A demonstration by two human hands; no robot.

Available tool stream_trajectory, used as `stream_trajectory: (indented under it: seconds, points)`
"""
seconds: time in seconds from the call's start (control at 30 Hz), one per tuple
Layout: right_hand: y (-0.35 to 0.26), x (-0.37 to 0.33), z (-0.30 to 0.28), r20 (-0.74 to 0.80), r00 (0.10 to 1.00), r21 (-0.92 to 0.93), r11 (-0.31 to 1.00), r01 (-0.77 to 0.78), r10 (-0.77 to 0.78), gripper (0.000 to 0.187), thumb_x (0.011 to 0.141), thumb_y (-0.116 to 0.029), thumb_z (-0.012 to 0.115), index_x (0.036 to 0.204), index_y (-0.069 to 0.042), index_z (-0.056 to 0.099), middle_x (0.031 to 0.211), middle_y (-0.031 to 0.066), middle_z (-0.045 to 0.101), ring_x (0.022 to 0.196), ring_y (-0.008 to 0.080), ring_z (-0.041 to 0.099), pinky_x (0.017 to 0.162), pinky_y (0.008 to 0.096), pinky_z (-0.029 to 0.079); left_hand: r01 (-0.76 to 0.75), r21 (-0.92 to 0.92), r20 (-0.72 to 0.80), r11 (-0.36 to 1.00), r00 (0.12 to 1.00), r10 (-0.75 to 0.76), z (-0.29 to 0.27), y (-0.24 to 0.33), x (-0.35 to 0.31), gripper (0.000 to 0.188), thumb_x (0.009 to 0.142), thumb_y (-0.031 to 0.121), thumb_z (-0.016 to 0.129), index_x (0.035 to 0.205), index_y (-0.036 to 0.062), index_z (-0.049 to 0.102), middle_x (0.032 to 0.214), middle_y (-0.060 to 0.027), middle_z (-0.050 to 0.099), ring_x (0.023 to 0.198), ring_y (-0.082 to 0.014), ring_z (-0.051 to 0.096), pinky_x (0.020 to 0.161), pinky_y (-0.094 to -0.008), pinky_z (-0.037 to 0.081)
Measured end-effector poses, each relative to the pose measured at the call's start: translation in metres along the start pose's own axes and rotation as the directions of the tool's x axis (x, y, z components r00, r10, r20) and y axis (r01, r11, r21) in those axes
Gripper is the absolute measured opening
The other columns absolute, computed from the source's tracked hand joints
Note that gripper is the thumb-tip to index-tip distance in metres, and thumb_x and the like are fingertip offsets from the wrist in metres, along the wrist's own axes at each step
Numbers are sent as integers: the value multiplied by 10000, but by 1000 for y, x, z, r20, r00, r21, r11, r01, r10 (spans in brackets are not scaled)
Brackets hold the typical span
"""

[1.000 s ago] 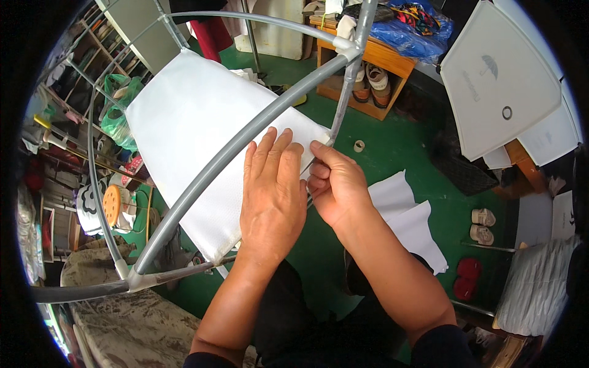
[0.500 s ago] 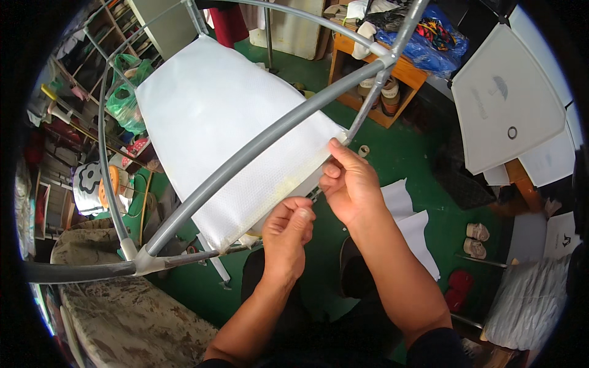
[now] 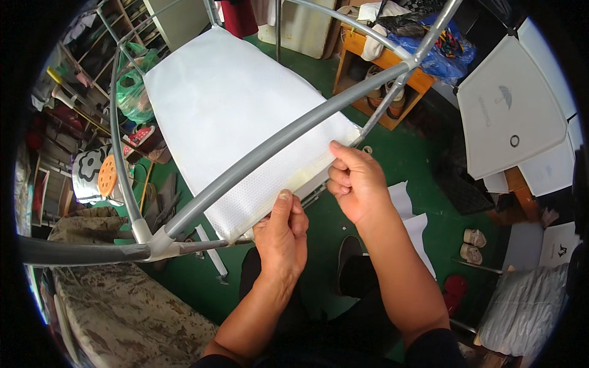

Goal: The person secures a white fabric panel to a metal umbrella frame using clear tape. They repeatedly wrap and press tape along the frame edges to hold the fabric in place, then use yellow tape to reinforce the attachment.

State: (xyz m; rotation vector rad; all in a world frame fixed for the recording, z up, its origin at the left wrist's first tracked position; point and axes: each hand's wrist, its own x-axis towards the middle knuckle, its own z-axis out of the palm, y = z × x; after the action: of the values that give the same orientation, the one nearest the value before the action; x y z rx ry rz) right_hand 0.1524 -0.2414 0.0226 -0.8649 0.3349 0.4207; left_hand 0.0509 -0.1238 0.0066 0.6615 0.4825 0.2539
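Observation:
A white textured sheet (image 3: pixel 227 92) spreads inside a frame of grey tubes (image 3: pixel 276 150) joined with pale fittings. Along its near edge runs a yellowish strip that looks like glue or tape. My left hand (image 3: pixel 282 236) grips this edge near its middle, thumb on top and fingers curled below. Farther right, near the corner, my right hand (image 3: pixel 357 184) pinches the same edge with thumb and curled fingers. One curved tube crosses over the sheet, above both hands. What the fingers do under the edge is hidden.
Behind the frame stands a wooden shelf (image 3: pixel 423 80) with shoes and a blue plastic bag (image 3: pixel 442 58). White panels (image 3: pixel 515 104) lean at the right. Camouflage cloth (image 3: pixel 123 300) lies lower left, below a green bag (image 3: pixel 135 98). White sheet pieces (image 3: pixel 414 236) lie on the green floor.
My left hand has risen to the sheet's edge, its thumb now on top. My right hand stays at the edge near the corner. The whole view has shifted slightly.

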Motion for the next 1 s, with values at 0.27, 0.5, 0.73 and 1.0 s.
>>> stream_trajectory:
  seconds: [0.27, 0.5, 0.73, 1.0]
  points:
    - [17, -11, 5, -8, 999, -93, 995, -32, 31, 324, 909, -184, 748, 732, -143, 479, 663, -39, 433, 505, 67, 360, 462, 245, 254, 8, -25, 9, 1000, 1000, -8, -4, 2, 2, 165, 972, 157, 652, 839, 71, 607, 737, -28, 574, 547, -103, 398, 514, -262, 310]
    - [14, -11, 5, 20, 1000, -109, 994, -9, 11, 240, 896, -144, 746, 784, -122, 535, 693, -31, 498, 513, 63, 383, 459, 238, 268, -46, 23, -30, 999, 998, 47, -14, 4, -5, 148, 984, 190, 656, 938, 58, 610, 792, -50, 597, 558, -99, 416, 519, -259, 329]
    - [12, -13, 6, -24, 999, -80, 997, 21, -23, 221, 895, -144, 748, 784, -107, 560, 700, -33, 493, 510, 59, 382, 461, 231, 272, -35, 27, 21, 999, 999, 34, -37, 10, -49, 369, 1057, 294, 554, 1240, -24, 596, 1020, -126, 686, 617, -111, 535, 546, -242, 412]
    - [11, -13, 4, -26, 999, -95, 995, 30, -32, 227, 902, -153, 739, 783, -105, 552, 698, -30, 496, 509, 62, 384, 460, 233, 272, -38, -12, -41, 999, 998, 38, -27, 18, -38, 396, 1079, 367, 491, 1047, -4, 624, 1048, -106, 709, 636, -101, 531, 559, -244, 379]
